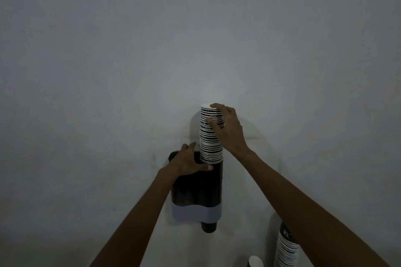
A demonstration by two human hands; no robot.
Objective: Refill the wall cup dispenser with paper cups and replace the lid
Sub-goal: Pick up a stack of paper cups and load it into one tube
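A dark double-tube cup dispenser (195,193) with a pale band near its bottom hangs on the grey wall. A stack of black-and-white paper cups (209,141) stands upright in the top of its right tube, most of it sticking out above. My right hand (227,130) grips the upper part of this stack. My left hand (191,161) rests on the dispenser's top, thumb across the front of the right tube just below the stack. One dark cup (208,227) pokes out under the right tube. The left tube's top is partly hidden by my left hand.
A second stack of striped paper cups (286,247) stands at the lower right, partly behind my right forearm. A single cup with a white rim (256,262) sits at the bottom edge beside it. The bare grey wall (195,39) fills everything else.
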